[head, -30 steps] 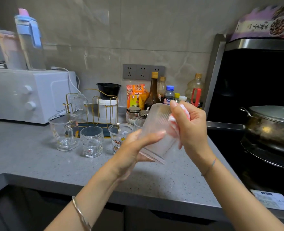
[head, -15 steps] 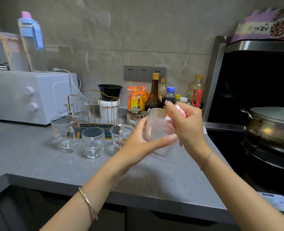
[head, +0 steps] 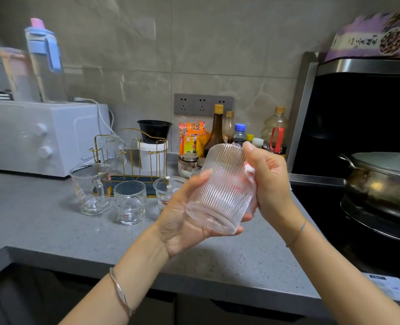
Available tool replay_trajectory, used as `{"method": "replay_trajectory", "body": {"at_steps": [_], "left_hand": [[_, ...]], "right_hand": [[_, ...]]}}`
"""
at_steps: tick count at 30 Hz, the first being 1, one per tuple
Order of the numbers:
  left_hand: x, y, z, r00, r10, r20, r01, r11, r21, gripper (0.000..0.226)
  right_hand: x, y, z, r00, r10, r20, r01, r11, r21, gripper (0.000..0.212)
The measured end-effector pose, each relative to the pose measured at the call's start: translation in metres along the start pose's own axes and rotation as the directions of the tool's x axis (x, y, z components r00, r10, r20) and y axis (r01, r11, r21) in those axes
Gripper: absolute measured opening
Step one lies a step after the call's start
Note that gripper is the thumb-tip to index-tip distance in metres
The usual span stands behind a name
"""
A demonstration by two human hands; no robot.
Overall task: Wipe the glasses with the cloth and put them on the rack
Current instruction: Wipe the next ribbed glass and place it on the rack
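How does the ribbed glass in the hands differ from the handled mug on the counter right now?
The ribbed glass is fluted, without handle; the handled mug has smooth walls and a side handle. The ribbed glass is tilted in the air, gripped by the left hand, the right hand pressing the cloth on it; the handled mug stands upright on the countertop, untouched. Both are clear; neither is on the rack.

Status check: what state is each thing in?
ribbed glass: tilted, off counter
cloth: bunched against ribbed glass
left hand: holds ribbed glass
right hand: grips cloth
rack: holds one hung glass
handled mug: upright on counter
small glass: upright on counter
printed glass: upright on counter
pot: lid on
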State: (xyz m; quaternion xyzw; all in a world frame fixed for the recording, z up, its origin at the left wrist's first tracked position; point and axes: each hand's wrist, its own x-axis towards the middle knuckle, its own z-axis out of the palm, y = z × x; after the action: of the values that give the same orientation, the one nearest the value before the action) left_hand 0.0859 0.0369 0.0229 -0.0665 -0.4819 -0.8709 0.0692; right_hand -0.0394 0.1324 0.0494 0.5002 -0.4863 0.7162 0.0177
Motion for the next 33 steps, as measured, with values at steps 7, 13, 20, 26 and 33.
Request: {"method": "replay_trajectory", "body": {"at_steps": [7, 13, 20, 26, 33], "left_hand": [[0.002, 0.006, 0.003, 0.968, 0.148, -0.201, -0.007, 0.820, 0.572, 0.107], [0.004, -0.002, 0.010, 0.900, 0.388, -0.200, -0.076, 0.590, 0.804, 0.087], [-0.002, -0.001, 0.009, 0.985, 0.081, -0.152, -0.035, 0.957, 0.288, 0.078], [-0.002, -0.004, 0.006, 0.998, -0.069, 0.009, 0.069, 0.997, -0.045, 0.095], [0.006, 0.003, 0.013, 0.963, 0.215, -0.163, -0.034, 0.694, 0.719, 0.069]], "right_hand": [[0.004, -0.010, -0.006, 0.993, -0.071, -0.098, 0.058, 0.989, -0.133, 0.051], [0.003, -0.007, 0.000, 0.980, -0.193, -0.049, 0.174, 0.950, -0.259, 0.049], [0.000, -0.016, 0.003, 0.992, -0.122, -0.035, 0.121, 0.992, -0.037, 0.052], [-0.003, -0.014, 0.001, 0.993, -0.027, -0.114, 0.033, 0.998, 0.051, 0.060], [-0.003, -0.008, -0.002, 0.988, -0.122, -0.093, 0.106, 0.981, -0.163, 0.048]]}}
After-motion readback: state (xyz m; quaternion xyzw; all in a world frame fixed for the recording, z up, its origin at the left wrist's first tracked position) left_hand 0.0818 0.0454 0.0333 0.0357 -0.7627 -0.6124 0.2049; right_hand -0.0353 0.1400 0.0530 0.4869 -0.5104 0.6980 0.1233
